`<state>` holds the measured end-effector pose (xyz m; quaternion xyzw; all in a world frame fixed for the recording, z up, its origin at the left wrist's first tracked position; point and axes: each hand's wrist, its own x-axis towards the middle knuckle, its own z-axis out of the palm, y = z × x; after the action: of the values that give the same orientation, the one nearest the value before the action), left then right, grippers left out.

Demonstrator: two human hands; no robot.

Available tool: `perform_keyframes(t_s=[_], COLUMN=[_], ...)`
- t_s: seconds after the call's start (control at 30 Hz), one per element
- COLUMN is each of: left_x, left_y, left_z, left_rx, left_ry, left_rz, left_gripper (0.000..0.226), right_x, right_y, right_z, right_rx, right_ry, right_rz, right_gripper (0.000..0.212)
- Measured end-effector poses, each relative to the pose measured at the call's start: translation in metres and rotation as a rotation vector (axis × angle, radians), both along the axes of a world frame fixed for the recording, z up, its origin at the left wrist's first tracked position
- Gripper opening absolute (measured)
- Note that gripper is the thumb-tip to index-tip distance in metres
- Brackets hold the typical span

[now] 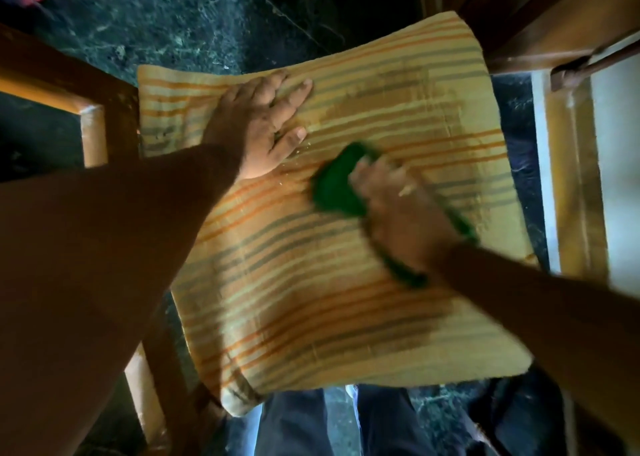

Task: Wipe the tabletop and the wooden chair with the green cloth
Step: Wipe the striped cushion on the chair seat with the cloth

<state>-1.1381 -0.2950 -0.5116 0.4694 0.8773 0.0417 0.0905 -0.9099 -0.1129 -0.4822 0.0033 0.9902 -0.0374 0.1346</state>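
Fingers of the right hand [398, 210] clutch the crumpled green cloth [337, 185] mid-cushion; the left hand [259, 126], splayed flat beside it, pins the striped yellow seat cushion [346, 310]. Hard scrubbing might slide that cushion off.

Person's body: the left hand [258, 123] and right hand [398, 210] are showing bare over the striped cushion [311, 300], and both forearms are running uncovered to the frame edge. Below the cushion's near edge the legs are wearing dark blue trousers [294, 421], loosely creased.
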Motion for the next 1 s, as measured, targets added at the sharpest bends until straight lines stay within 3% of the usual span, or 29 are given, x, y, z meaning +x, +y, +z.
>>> perform_keyframes(t_s=[0.07, 0.13, 0.23, 0.3, 0.4, 0.53, 0.6, 0.67, 0.73, 0.8, 0.9, 1.0], left_x=[-0.001, -0.001, -0.001, -0.001, -0.002, -0.001, 0.002, 0.003, 0.002, 0.003, 0.003, 0.019], left_y=[0.001, 0.001, 0.001, 0.002, 0.000, 0.000, 0.000, 0.002, 0.003, 0.003, 0.005, 0.002], left_z=[-0.001, -0.002, -0.002, -0.003, -0.005, -0.004, -0.002, 0.000, 0.001, 0.002, 0.004, 0.012], left_rx=[0.004, 0.006, 0.015, 0.023, 0.030, 0.024, 0.023, 0.028, 0.017, 0.003, -0.043, -0.114], left_ry=[0.007, 0.006, 0.002, -0.005, 0.014, 0.015, 0.002, -0.003, -0.003, -0.013, -0.013, 0.031], left_rz=[0.004, -0.004, -0.007, -0.010, -0.009, -0.016, 0.011, 0.022, 0.024, 0.026, 0.035, 0.148], left_gripper=[0.067, 0.066, 0.067, 0.067, 0.066, 0.065, 0.065, 0.066, 0.066, 0.066, 0.067, 0.071], right_x=[-0.017, -0.019, 0.002, 0.039, 0.111, 0.116, 0.101, 0.100, 0.107, 0.115, 0.115, 0.112], right_y=[0.065, 0.089, 0.037, -0.036, -0.145, -0.128, -0.072, 0.009, 0.082, 0.120, 0.117, 0.091], right_z=[0.006, 0.012, 0.008, 0.004, 0.001, 0.002, 0.008, 0.010, 0.014, 0.013, 0.009, 0.022], right_rx=[0.079, 0.041, 0.035, -0.001, -0.155, -0.364, -0.286, -0.166, -0.148, -0.177, -0.361, -0.410], right_ry=[0.030, 0.060, 0.111, 0.046, -0.058, -0.123, -0.052, 0.027, 0.055, 0.029, 0.071, 0.139], right_rz=[-0.255, -0.380, -0.521, -0.369, 0.215, 0.514, 0.342, -0.092, -0.516, -0.754, -0.776, -0.667], right_gripper=[0.066, 0.064, 0.062, 0.062, 0.066, 0.063, 0.056, 0.053, 0.063, 0.057, 0.050, 0.059])
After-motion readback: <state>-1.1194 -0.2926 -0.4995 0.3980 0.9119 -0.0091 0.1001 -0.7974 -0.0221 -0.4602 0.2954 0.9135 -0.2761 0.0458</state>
